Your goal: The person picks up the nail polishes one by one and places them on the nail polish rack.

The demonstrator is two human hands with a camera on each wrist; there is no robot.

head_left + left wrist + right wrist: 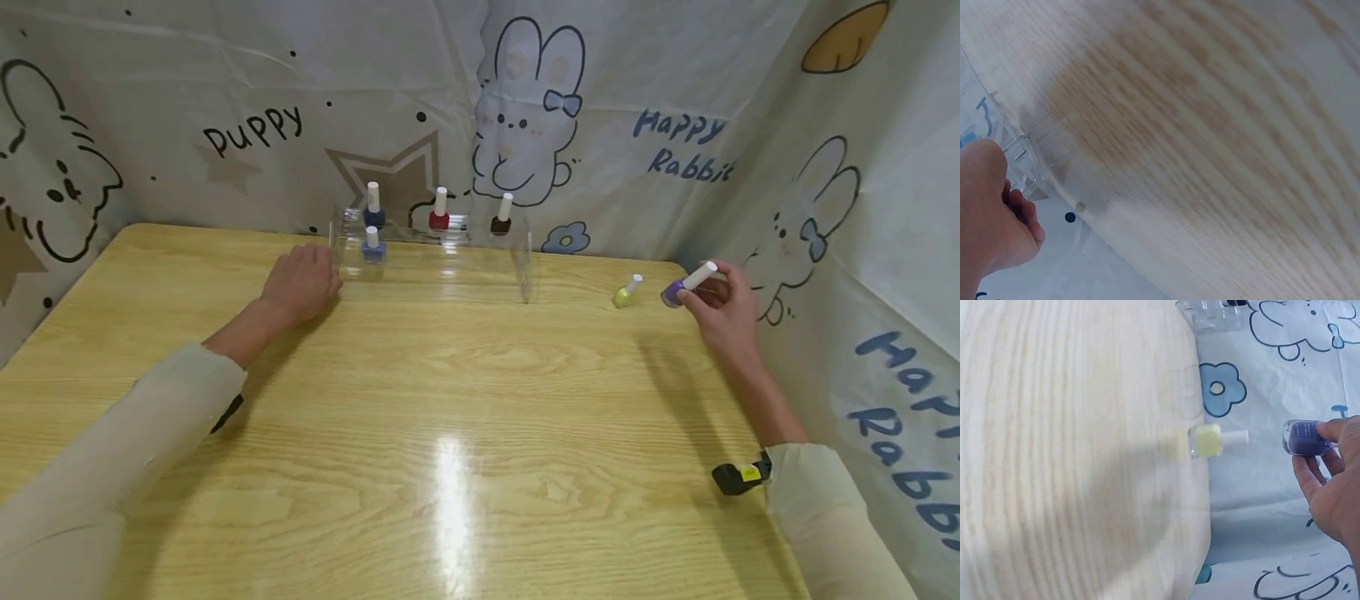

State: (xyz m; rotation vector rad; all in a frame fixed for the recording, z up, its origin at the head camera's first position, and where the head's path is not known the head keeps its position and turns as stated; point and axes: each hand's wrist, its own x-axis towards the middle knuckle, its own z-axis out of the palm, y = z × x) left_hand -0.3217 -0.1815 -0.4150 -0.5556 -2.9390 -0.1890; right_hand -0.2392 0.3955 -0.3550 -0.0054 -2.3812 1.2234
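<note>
My right hand (pixel 729 323) pinches a purple nail polish bottle (pixel 672 294) with a white cap, held tilted above the table's right side. In the right wrist view, thumb and fingers grip the bottle's glass body (pixel 1304 437). A yellow nail polish bottle (pixel 622 297) stands on the table just left of that hand. My left hand (pixel 302 282) grips the left end of a clear acrylic display rack (pixel 522 271), its fingers curled at the side panel. On the rack are dark blue (pixel 374 218), red (pixel 439 221), dark brown (pixel 501 224) and light blue (pixel 373 251) nail polish bottles.
The wooden table (pixel 450 375) reaches back to a printed cloth (pixel 420 75) hanging behind it and along the right side. The rack stands at the table's back edge. Black wrist cameras sit at both cuffs, one (pixel 738 477) plainly visible on the right.
</note>
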